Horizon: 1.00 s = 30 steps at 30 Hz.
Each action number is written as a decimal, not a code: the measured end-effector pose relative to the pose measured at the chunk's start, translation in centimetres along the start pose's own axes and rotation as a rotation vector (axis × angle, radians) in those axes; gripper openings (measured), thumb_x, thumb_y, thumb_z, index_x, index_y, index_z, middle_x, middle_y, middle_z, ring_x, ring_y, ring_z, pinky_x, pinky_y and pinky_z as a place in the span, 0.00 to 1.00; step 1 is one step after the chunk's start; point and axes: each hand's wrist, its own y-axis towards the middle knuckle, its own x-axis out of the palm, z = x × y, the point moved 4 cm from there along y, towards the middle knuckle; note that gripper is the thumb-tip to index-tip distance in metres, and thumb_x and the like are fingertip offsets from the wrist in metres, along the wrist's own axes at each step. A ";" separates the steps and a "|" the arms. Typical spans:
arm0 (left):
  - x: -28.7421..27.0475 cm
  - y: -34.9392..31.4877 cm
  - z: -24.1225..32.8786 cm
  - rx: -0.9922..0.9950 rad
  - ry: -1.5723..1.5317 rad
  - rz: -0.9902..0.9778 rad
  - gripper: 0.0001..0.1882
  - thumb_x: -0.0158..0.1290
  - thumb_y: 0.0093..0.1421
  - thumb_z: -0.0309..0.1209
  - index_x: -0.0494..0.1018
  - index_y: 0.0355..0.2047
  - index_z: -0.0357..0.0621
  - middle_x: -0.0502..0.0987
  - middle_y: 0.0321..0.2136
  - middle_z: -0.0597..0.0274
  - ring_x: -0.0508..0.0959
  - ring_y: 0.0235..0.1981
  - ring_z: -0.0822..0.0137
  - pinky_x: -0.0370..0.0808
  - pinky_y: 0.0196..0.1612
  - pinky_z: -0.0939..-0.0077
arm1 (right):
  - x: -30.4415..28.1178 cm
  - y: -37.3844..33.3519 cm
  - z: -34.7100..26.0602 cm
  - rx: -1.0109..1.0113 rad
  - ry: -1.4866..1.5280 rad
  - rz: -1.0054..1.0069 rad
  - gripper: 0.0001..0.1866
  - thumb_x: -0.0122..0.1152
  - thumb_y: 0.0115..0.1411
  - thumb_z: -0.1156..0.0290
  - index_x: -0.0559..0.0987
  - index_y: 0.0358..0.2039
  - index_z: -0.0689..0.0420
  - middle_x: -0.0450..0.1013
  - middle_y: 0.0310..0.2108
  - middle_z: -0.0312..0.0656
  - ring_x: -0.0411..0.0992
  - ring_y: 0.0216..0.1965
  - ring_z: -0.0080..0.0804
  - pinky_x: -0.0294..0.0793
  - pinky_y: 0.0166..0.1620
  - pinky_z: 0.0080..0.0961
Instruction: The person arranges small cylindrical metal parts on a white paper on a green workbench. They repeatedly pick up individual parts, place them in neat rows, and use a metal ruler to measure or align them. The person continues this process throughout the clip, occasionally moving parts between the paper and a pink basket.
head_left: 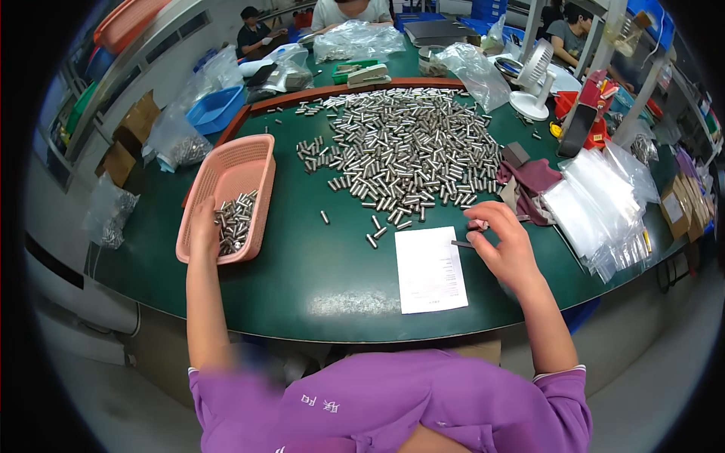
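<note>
A pink plastic basket sits at the left of the table, its near end holding a heap of short metal pins. My left hand reaches over its near left side, against the pins; its fingertips are hidden. My right hand hovers beside a printed white sheet, fingers curled. A thin dark bar sticks out from its thumb tip over the paper's edge. Something small and reddish shows between thumb and forefinger. Beyond the hands spreads a large pile of metal pins.
A wooden rim borders the pile's far side. Right of it lie a maroon cloth, clear plastic bags and a white fan. A blue tray stands far left. Several people sit beyond the table.
</note>
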 end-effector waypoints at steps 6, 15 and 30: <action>1.8 -1.3 3.1 0.182 0.027 -0.109 0.23 0.48 0.68 0.39 0.65 0.59 0.38 0.70 0.54 0.57 0.69 0.56 0.67 0.64 0.58 0.67 | -2.3 1.5 1.6 -0.056 -0.189 0.025 0.16 0.63 0.52 0.76 0.77 0.43 0.57 0.72 0.44 0.44 0.72 0.48 0.44 0.72 0.50 0.34; 19.6 -17.7 3.9 0.611 0.708 -0.807 0.15 0.60 0.51 0.22 0.75 0.41 0.38 0.74 0.39 0.59 0.78 0.37 0.66 0.75 0.38 0.74 | 2.5 4.3 1.3 0.023 -0.280 -0.222 0.12 0.65 0.51 0.71 0.81 0.37 0.55 0.74 0.37 0.41 0.71 0.44 0.43 0.71 0.49 0.38; 23.6 -19.0 0.8 0.804 0.823 -0.827 0.08 0.60 0.52 0.23 0.74 0.33 0.38 0.73 0.33 0.57 0.77 0.29 0.60 0.75 0.34 0.67 | 7.9 5.6 3.1 -0.306 -0.539 -0.273 0.07 0.65 0.49 0.72 0.80 0.31 0.52 0.74 0.28 0.35 0.71 0.36 0.37 0.68 0.41 0.36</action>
